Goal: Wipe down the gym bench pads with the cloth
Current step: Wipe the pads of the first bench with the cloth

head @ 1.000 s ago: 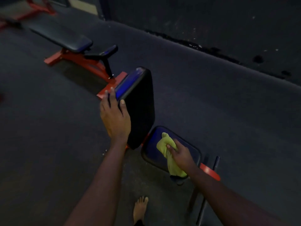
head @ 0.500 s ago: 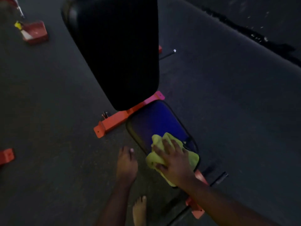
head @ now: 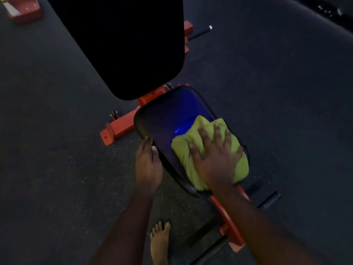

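From the head view, your right hand point(head: 214, 159) lies flat with its fingers spread, pressing down on the bunched yellow-green cloth point(head: 183, 148). The cloth sits on the near right part of the dark blue seat pad point(head: 166, 119) and reaches its near edge. Your left hand point(head: 148, 165) is against the seat pad's left edge, thumb touching the rim; you cannot tell whether its fingers curl under the pad or only rest beside it. The black back pad point(head: 124, 44) stands raised beyond the seat pad, filling the upper middle of the view. The red frame point(head: 120, 129) shows between and beneath the two pads. A bare foot point(head: 159, 243) stands on the dark floor point(head: 57, 169) between your forearms.
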Tool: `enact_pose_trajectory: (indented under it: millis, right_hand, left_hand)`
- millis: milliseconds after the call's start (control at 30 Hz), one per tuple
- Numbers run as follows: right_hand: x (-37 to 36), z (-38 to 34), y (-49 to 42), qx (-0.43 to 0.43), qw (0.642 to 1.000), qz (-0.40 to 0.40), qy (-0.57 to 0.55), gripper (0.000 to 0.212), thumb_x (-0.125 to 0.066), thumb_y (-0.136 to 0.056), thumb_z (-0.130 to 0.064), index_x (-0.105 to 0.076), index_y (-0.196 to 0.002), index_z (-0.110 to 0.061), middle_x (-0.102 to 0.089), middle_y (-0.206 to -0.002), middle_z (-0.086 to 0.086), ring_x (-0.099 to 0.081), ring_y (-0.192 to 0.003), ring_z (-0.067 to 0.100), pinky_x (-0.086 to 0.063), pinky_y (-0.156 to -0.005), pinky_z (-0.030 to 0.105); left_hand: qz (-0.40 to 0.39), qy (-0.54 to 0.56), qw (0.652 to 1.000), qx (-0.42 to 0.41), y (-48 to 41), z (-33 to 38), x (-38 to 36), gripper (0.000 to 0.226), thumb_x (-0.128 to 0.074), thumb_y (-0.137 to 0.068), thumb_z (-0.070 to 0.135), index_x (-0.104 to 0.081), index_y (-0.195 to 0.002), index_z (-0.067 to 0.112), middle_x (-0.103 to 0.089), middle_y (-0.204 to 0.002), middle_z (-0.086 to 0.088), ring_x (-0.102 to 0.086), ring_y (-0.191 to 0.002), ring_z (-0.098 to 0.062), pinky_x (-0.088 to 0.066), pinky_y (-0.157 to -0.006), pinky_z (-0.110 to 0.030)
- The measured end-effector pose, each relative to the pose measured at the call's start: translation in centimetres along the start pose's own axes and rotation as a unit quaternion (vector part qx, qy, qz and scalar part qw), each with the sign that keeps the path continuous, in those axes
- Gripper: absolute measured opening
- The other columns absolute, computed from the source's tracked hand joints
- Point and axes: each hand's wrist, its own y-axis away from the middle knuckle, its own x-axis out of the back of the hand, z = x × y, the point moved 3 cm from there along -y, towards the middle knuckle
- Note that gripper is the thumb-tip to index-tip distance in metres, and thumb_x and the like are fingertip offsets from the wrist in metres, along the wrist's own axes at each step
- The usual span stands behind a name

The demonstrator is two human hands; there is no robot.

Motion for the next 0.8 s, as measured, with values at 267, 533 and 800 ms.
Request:
enact_pose_trajectory:
  millis: [267,533,800]
  right_hand:
    - [-0.2,-0.5,-1.8,0.024,0.999,-0.036,0.019,0.073,-0.018,-0.093,-0.081,-0.008,-0.158,-0.050,0.002,-0.171,0.003,-0.001,-0.155,0.041,-0.016,-0.106,0.079]
    - [0.5,1.6,1.7,-0.079,0.997,-0.003,-0.013,0.068,-0.029,-0.095,-0.078,-0.009,-0.156,-0.055,-0.011,-0.170,0.000,-0.017,-0.152,0.035,-0.030,-0.104,0.070]
    - [0.1,-2.3,-9.5,-0.074,0.996,-0.044,-0.004,0.069,-0.015,-0.096,-0.077,-0.003,-0.158,-0.048,-0.017,-0.168,0.010,-0.031,-0.144,0.040,-0.027,-0.104,0.071]
  left_hand:
    - [-0.024,-0.040,0.999,-0.017,0.5,-0.3,0.3,0.045,-0.036,-0.107,0.025,-0.045,-0.146,0.005,-0.037,-0.156,-0.010,-0.032,-0.145,-0.023,-0.018,-0.115,-0.022]
    - [0.025,0.000,0.999,0.024,-0.9,-0.2,0.3,0.047,-0.035,-0.107,0.023,-0.039,-0.149,0.004,-0.034,-0.157,-0.009,-0.030,-0.145,-0.020,-0.023,-0.117,-0.026]
    - [0.035,-0.003,0.999,-0.019,-1.9,-0.8,1.6,0.045,-0.033,-0.102,0.022,-0.057,-0.134,0.001,-0.055,-0.136,-0.012,-0.051,-0.123,-0.020,-0.025,-0.098,-0.002]
